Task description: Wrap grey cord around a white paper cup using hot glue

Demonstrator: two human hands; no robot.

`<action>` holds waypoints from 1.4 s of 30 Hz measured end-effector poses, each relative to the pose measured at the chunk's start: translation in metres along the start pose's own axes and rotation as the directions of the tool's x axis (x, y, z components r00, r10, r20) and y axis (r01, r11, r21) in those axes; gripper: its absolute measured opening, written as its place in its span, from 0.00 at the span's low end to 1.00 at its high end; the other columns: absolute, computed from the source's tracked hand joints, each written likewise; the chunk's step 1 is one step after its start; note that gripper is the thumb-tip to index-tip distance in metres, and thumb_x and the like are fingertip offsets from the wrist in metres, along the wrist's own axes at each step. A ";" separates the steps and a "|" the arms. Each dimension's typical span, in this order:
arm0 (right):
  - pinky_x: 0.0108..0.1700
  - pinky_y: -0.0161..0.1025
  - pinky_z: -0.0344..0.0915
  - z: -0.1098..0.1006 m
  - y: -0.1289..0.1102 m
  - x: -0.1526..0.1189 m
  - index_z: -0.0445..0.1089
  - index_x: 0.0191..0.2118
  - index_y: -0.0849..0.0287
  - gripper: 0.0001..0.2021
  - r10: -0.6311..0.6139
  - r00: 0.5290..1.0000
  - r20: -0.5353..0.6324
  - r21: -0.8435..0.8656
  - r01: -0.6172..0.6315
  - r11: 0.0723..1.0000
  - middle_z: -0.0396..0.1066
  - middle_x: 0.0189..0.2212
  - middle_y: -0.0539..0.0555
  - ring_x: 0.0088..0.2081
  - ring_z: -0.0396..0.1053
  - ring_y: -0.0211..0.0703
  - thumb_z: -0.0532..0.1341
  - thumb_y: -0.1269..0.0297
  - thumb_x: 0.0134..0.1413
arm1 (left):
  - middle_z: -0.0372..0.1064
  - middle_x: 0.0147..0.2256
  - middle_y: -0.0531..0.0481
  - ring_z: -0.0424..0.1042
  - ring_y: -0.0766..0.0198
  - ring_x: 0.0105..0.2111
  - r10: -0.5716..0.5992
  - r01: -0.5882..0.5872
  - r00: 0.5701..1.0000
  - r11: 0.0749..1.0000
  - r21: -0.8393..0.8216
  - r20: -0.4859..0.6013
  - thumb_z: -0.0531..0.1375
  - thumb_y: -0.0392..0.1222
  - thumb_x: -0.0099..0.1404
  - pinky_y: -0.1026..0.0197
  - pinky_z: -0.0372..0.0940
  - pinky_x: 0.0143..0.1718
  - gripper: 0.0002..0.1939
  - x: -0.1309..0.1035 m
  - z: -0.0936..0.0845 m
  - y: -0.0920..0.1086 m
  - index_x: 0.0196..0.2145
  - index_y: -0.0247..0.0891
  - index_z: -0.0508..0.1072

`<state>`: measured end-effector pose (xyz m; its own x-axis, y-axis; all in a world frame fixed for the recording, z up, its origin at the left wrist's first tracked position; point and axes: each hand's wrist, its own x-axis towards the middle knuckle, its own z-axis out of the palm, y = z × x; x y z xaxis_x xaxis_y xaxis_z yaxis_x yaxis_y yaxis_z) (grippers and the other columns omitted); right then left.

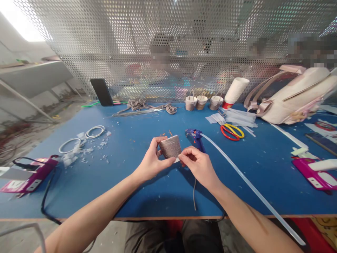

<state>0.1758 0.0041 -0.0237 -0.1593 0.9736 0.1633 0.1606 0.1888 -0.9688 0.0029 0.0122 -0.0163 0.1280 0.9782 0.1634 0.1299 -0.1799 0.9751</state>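
Two bare hands on my feed, both working at one cup. Left hand [151, 160] has thumb and fingers curled around a cord-wrapped cup [170, 147], held tilted just above the blue table [123, 196], near the middle. Right hand [197, 162] is in a narrow pinch at the cup's lower right, seemingly on the cord [195, 196], whose loose end dangles below; the exact contact is hidden from me.

My guess on handling: very light, thin-walled paper underneath, so it'd dent if squeezed. The wrap should give decent grip, not slippery. I'd hold it around the sides, gently, and keep off any loose windings. Cord itself looks soft and limp.

Just beyond the right hand lies a blue glue gun [197, 137] with a long clear stick [239, 172], then scissors [233, 132]. Further back, three small cups [201, 102] and a cup stack [237, 90]. Its red bottom cup has a marking, too small to read. No legible brands anywhere.
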 end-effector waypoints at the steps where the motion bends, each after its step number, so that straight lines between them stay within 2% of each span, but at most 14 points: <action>1: 0.30 0.35 0.64 0.001 0.000 0.000 0.68 0.27 0.57 0.09 0.005 1.000 -0.003 0.003 -0.005 1.000 0.67 0.23 0.48 0.25 0.66 0.38 0.62 0.59 0.52 | 0.60 0.51 0.43 0.66 0.59 0.49 0.005 -0.005 1.000 1.000 0.003 -0.006 0.66 0.41 0.49 0.57 0.66 0.48 0.26 0.000 0.001 -0.001 0.44 0.40 0.61; 9: 0.29 0.36 0.68 0.002 0.001 0.002 0.69 0.27 0.58 0.11 0.155 0.987 0.029 0.191 -0.158 0.969 0.70 0.19 0.48 0.23 0.70 0.38 0.65 0.56 0.47 | 0.63 0.42 0.50 0.67 0.62 0.42 -0.021 0.019 1.000 0.996 -0.090 -0.023 0.66 0.39 0.48 0.58 0.66 0.44 0.24 0.003 0.001 -0.004 0.41 0.40 0.61; 15: 0.28 0.35 0.67 0.003 0.002 0.005 0.69 0.26 0.59 0.14 0.233 0.971 0.056 0.345 -0.238 0.908 0.70 0.18 0.48 0.21 0.69 0.36 0.68 0.54 0.44 | 0.63 0.41 0.51 0.67 0.62 0.42 -0.025 0.023 1.000 0.989 -0.145 -0.012 0.66 0.39 0.48 0.58 0.65 0.44 0.24 0.003 -0.002 -0.005 0.41 0.40 0.61; 20: 0.29 0.35 0.68 0.003 0.004 0.004 0.70 0.27 0.60 0.15 0.239 0.964 0.113 0.493 -0.263 0.829 0.71 0.21 0.48 0.23 0.69 0.36 0.68 0.52 0.44 | 0.64 0.44 0.49 0.67 0.61 0.43 -0.018 0.018 1.000 0.991 -0.133 0.003 0.65 0.40 0.49 0.57 0.65 0.45 0.27 0.004 -0.004 -0.004 0.47 0.41 0.60; 23: 0.32 0.36 0.69 0.003 0.004 0.004 0.70 0.27 0.60 0.13 0.232 0.966 0.114 0.493 -0.258 0.831 0.71 0.23 0.48 0.26 0.70 0.36 0.68 0.55 0.44 | 0.65 0.45 0.48 0.67 0.59 0.44 -0.033 0.033 0.999 0.991 -0.127 0.002 0.64 0.40 0.51 0.55 0.65 0.46 0.25 0.004 -0.005 -0.005 0.46 0.41 0.61; 27: 0.36 0.37 0.68 0.002 0.003 0.003 0.69 0.29 0.59 0.08 0.182 0.979 0.092 0.409 -0.204 0.890 0.72 0.24 0.48 0.28 0.71 0.37 0.66 0.60 0.44 | 0.64 0.47 0.46 0.66 0.57 0.47 -0.026 0.029 0.999 0.991 -0.127 0.028 0.64 0.40 0.50 0.53 0.65 0.49 0.26 0.004 -0.005 -0.008 0.47 0.42 0.61; 31: 0.34 0.37 0.67 0.002 0.002 0.000 0.68 0.31 0.58 0.06 0.073 0.995 0.067 0.268 -0.088 0.959 0.70 0.26 0.49 0.29 0.70 0.38 0.63 0.62 0.47 | 0.60 0.52 0.44 0.65 0.56 0.51 0.065 -0.063 0.997 0.997 -0.051 0.040 0.66 0.38 0.49 0.53 0.64 0.51 0.30 0.006 -0.005 -0.009 0.49 0.43 0.60; 34: 0.33 0.36 0.68 0.002 0.002 -0.001 0.67 0.31 0.58 0.03 -0.099 0.995 0.019 0.160 0.095 0.983 0.68 0.29 0.50 0.30 0.69 0.38 0.61 0.65 0.50 | 0.59 0.53 0.43 0.65 0.56 0.51 0.101 -0.101 0.994 0.995 0.013 0.039 0.67 0.39 0.50 0.54 0.65 0.49 0.30 0.007 -0.006 -0.010 0.48 0.43 0.60; 36: 0.34 0.35 0.68 0.003 0.002 -0.002 0.67 0.31 0.57 0.01 -0.241 0.971 -0.010 0.086 0.241 0.967 0.67 0.31 0.51 0.31 0.68 0.38 0.59 0.68 0.52 | 0.59 0.53 0.43 0.64 0.55 0.53 0.117 -0.118 0.993 0.992 0.038 0.025 0.67 0.40 0.50 0.54 0.65 0.49 0.28 0.007 -0.007 -0.011 0.47 0.42 0.61; 39: 0.37 0.37 0.69 0.003 0.001 -0.007 0.66 0.33 0.57 0.04 -0.482 0.876 0.027 -0.079 0.482 0.872 0.67 0.32 0.53 0.35 0.68 0.40 0.57 0.73 0.55 | 0.58 0.54 0.42 0.59 0.52 0.58 0.151 -0.150 0.988 0.987 0.052 -0.020 0.67 0.40 0.49 0.53 0.63 0.53 0.27 0.008 -0.007 -0.015 0.45 0.42 0.61; 42: 0.39 0.39 0.69 0.003 -0.001 -0.015 0.66 0.36 0.58 0.07 -0.664 0.718 0.208 -0.178 0.696 0.696 0.69 0.32 0.55 0.37 0.68 0.41 0.55 0.77 0.55 | 0.58 0.53 0.42 0.55 0.50 0.62 0.181 -0.178 0.982 0.983 0.052 -0.059 0.67 0.39 0.50 0.52 0.62 0.55 0.27 0.009 -0.009 -0.018 0.45 0.42 0.61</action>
<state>0.1755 -0.0105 -0.0258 -0.4234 0.5469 0.7223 0.1747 0.8316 -0.5272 -0.0067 0.0254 -0.0312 0.0912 0.9339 0.3458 0.1563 -0.3563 0.9212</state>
